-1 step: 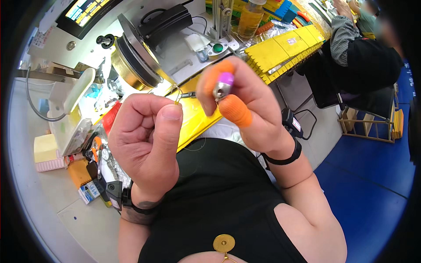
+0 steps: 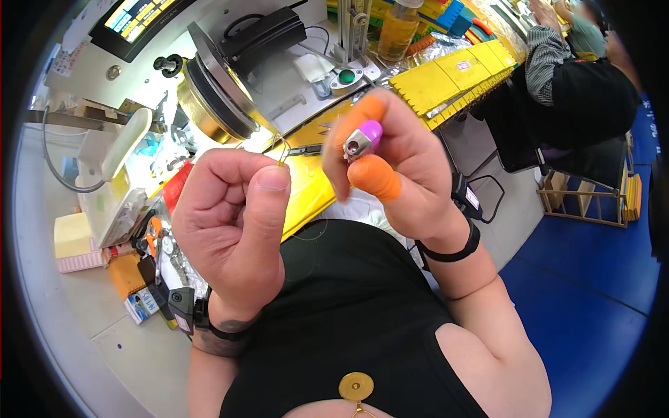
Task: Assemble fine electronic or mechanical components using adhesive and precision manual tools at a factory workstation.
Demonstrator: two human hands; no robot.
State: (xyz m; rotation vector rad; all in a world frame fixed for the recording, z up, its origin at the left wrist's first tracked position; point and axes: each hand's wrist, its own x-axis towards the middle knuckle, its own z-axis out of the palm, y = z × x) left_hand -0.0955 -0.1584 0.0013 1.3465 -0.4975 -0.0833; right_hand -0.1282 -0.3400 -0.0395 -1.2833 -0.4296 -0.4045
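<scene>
My left hand (image 2: pixel 233 219) is closed, with a bent thin gold-coloured wire (image 2: pixel 280 150) pinched upright between thumb and forefinger. To its right, my right hand (image 2: pixel 397 167) wears orange finger covers on the thumb and forefinger. Its fingers are closed round a small metal tool with a purple handle (image 2: pixel 366 139). A round pivot or hole shows on the tool's metal part; most of the rest is hidden in the palm, so I cannot tell its exact kind. The two hands are apart, above a yellow sheet (image 2: pixel 306 191) at my lap.
A machine with a large gold-rimmed disc (image 2: pixel 209 104) and a lit screen (image 2: pixel 143 19) stands ahead on the left. Tweezers (image 2: pixel 304 150) lie behind my hands. Yellow toothed strips (image 2: pixel 453 76) and a clear jar (image 2: pixel 399 31) are at the right. Another person (image 2: pixel 585 90) sits at far right.
My right hand has shifted slightly right and turned, showing more of the purple-handled tool and its metal part. My left hand has stayed still with the wire.
</scene>
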